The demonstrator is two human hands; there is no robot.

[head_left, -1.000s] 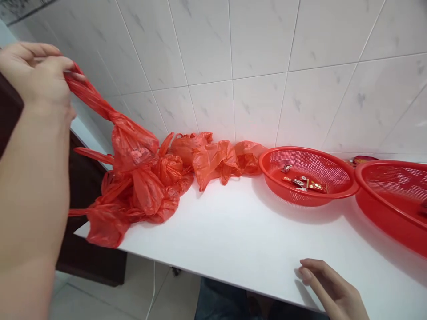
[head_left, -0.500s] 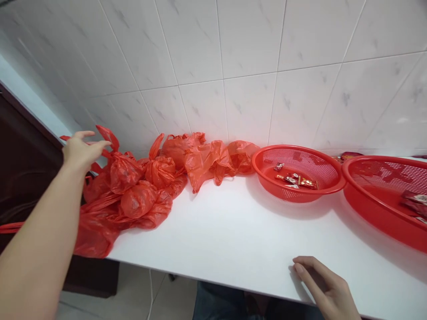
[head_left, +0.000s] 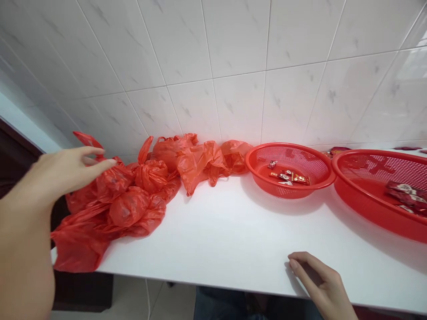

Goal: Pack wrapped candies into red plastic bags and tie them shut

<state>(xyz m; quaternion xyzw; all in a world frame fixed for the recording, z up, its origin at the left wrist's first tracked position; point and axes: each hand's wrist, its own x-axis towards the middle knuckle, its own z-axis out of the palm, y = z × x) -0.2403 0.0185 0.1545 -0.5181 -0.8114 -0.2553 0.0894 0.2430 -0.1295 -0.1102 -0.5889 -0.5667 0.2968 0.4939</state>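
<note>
On the left, my left hand [head_left: 71, 171] reaches over a heap of knotted red plastic bags [head_left: 130, 206]. Its fingers are spread, with no bag gripped between them, and they partly cover the bags behind. Whether the fingertips touch the plastic I cannot tell. My right hand [head_left: 322, 282] rests at the front edge of the white table [head_left: 207, 235]. Its thumb and forefinger meet at the tips, and nothing shows between them. Looser, crumpled red bags [head_left: 200, 162] lie against the wall, right of the knotted ones.
A round red plastic basket [head_left: 290, 191] holds several small wrapped snacks [head_left: 293, 178]. Beside it at the right stands a larger red basket [head_left: 376, 213] with dark red packets [head_left: 407, 193]. More packets [head_left: 338, 151] lie behind the baskets. A tiled wall [head_left: 233, 102] borders the table's back.
My left hand has come lower and nearer over the heap, its fingers still spread. The view has shifted slightly to the right. My right hand stays on the table.
</note>
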